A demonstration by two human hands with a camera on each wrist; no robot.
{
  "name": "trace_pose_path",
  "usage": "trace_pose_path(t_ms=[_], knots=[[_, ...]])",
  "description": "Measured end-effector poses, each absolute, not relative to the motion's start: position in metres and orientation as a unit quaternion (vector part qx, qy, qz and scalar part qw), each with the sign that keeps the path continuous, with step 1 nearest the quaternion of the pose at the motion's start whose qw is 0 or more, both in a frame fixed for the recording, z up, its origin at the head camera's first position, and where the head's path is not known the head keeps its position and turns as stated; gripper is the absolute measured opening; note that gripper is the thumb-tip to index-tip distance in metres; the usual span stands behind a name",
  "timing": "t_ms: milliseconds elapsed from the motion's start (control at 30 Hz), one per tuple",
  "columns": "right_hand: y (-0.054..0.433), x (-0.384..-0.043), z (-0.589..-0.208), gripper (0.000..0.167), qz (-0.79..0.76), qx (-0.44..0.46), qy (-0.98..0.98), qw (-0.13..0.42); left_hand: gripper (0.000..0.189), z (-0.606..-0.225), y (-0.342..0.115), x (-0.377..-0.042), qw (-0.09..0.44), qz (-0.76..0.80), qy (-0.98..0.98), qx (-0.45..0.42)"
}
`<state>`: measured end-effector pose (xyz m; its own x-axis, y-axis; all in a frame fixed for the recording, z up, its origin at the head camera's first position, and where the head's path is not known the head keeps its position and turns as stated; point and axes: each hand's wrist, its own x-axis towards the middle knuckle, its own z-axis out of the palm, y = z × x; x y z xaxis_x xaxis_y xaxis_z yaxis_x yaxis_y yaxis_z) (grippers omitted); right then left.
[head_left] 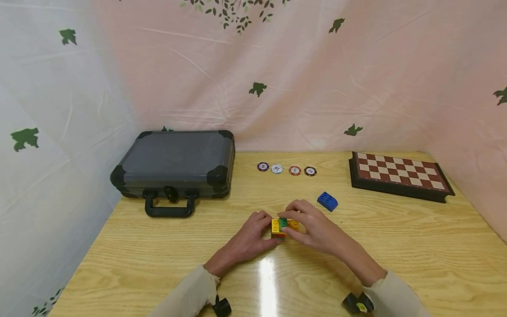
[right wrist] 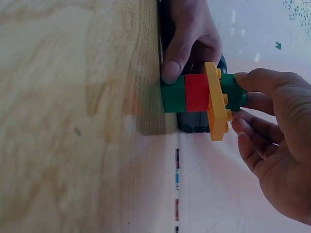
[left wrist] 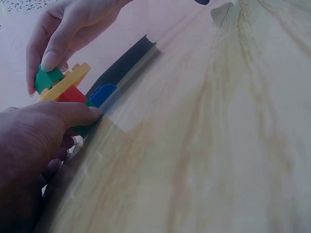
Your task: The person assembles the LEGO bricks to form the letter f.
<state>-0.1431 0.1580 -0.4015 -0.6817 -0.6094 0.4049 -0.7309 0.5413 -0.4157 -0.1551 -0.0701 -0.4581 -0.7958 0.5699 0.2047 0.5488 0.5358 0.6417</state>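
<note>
A small stack of toy building bricks stands on the table between the hands. From the bottom it has a green brick [right wrist: 173, 96], a red brick [right wrist: 196, 92], a wider yellow plate [right wrist: 216, 109] and a smaller green brick [right wrist: 232, 90] on top. My left hand [head_left: 249, 240] grips the lower green brick, its thumb along the near side. With thumb and fingertips, my right hand [head_left: 317, 226] pinches the top green brick, which sits on the yellow plate. Whether that brick is pressed fully down cannot be told. Beyond the right hand lies a loose blue brick [head_left: 327, 201].
A grey case [head_left: 178, 154] with black corners and handle lies at the back left. Several poker chips [head_left: 277, 169] form a row at the back of the wooden table [head_left: 138, 264]. On the right rests a folded chessboard [head_left: 400, 171]. Patterned cloth [head_left: 277, 119] hangs behind.
</note>
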Motion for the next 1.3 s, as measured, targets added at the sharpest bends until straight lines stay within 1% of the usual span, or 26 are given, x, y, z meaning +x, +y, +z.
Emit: trace_pose_path(t_ms=[200, 500, 933, 1300], knots=[[0.1566, -0.1452, -0.4024, 0.03, 0.275, 0.403, -0.866, 0.111, 0.022, -0.4574, -0.0697, -0.1555, 0.018, 0.358, 0.877, 0.319], [0.1599, -0.1451, -0.4037, 0.03, 0.301, 0.386, -0.867, 0.094, 0.022, -0.4566, -0.069, -0.1558, 0.02, 0.358, 0.878, 0.316], [0.1591, -0.1467, -0.41, 0.03, 0.338, 0.387, -0.854, 0.086, 0.023, -0.4561, -0.0699, -0.1549, 0.025, 0.361, 0.878, 0.312], [0.1591, -0.1442, -0.411, 0.032, 0.343, 0.377, -0.856, 0.086, 0.022, -0.457, -0.0705, -0.1543, 0.018, 0.364, 0.875, 0.318]])
